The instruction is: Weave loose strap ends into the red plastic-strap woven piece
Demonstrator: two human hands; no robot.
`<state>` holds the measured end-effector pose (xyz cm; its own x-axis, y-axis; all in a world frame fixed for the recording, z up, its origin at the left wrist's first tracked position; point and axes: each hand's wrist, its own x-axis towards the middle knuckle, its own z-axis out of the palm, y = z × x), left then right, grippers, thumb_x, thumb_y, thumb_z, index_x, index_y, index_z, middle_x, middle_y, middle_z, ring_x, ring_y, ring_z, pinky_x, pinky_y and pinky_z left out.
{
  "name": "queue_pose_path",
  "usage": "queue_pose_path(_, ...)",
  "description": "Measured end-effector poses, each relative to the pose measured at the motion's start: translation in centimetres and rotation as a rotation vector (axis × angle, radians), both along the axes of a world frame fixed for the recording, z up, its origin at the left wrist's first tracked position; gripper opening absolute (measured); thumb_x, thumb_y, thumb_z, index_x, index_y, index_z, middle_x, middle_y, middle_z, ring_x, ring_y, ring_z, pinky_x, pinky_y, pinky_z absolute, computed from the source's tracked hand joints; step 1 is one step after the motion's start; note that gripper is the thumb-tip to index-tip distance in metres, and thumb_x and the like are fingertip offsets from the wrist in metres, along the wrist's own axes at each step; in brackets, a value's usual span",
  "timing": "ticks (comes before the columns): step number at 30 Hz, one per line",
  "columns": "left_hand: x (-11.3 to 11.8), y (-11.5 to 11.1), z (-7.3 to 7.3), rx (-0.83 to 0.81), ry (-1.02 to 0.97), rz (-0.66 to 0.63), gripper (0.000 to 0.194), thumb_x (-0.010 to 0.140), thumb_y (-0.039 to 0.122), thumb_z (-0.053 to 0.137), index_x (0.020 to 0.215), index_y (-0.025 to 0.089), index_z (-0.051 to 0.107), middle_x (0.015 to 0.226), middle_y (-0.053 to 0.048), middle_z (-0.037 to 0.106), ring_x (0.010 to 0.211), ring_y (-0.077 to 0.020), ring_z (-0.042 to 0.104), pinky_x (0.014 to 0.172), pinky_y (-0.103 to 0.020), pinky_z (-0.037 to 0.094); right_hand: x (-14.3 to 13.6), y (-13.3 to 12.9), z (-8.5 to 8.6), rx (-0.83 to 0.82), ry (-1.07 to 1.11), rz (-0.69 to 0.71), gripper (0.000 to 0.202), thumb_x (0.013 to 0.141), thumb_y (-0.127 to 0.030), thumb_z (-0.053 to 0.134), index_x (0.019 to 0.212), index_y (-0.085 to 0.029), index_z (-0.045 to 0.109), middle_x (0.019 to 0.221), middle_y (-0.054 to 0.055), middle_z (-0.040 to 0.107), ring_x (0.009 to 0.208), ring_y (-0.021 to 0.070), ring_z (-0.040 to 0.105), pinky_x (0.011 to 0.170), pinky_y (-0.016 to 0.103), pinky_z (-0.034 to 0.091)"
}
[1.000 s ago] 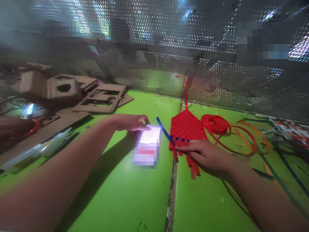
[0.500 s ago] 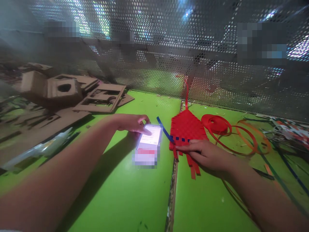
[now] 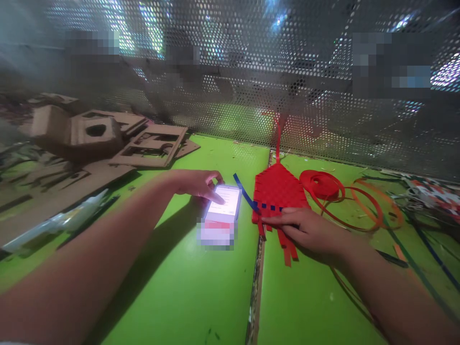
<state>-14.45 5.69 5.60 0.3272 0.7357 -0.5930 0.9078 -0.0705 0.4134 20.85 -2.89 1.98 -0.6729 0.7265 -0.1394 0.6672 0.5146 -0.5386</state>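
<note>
A lit phone (image 3: 225,203) lies face up on the green table, its lower part pixelated. My left hand (image 3: 199,186) reaches over its upper left edge, thumb touching the screen and a bent finger apart from it near the top edge; the other fingers are hidden. To the right, a red woven piece (image 3: 278,184) tapers to a long strip at its far end, with a blue strip (image 3: 246,194) threaded through its near part. My right hand (image 3: 305,227) rests on the near edge, fingers stretched out over the loose red strip ends.
Cut cardboard pieces (image 3: 97,132) are piled at the left, with a clear plastic packet (image 3: 61,225) in front. A coil of red strip (image 3: 323,186) and several coloured strips lie at the right. A perforated metal screen (image 3: 233,86) stands behind. A seam (image 3: 257,282) divides the tabletop.
My left thumb has shifted slightly down the phone screen. My right hand and the woven piece stay in place.
</note>
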Motion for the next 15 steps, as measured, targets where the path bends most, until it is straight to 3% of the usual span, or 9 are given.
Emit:
queue_pose_path(6, 0.32, -0.41, 0.03, -0.054, -0.044, 0.040, 0.098, 0.083, 0.077, 0.070, 0.160, 0.022, 0.042, 0.135, -0.019, 0.073, 0.097, -0.0271, 0.076, 0.079, -0.032, 0.060, 0.04, -0.05, -0.07, -0.007, 0.002, -0.009, 0.051, 0.108, -0.021, 0.048, 0.153, -0.040, 0.064, 0.123, 0.008, 0.079, 0.103, 0.0237, 0.070, 0.092, 0.037, 0.052)
queue_pose_path(15, 0.29, -0.48, -0.28, -0.021, -0.020, 0.029, 0.098, 0.083, 0.075, 0.072, 0.160, 0.023, 0.041, 0.135, -0.018, 0.073, 0.100, -0.0280, 0.076, 0.084, -0.033, 0.061, 0.20, 0.19, -0.44, 0.007, 0.020, 0.017, 0.051, 0.108, -0.021, 0.047, 0.152, -0.041, 0.065, 0.134, 0.007, 0.078, 0.113, 0.0254, 0.070, 0.100, 0.042, 0.052)
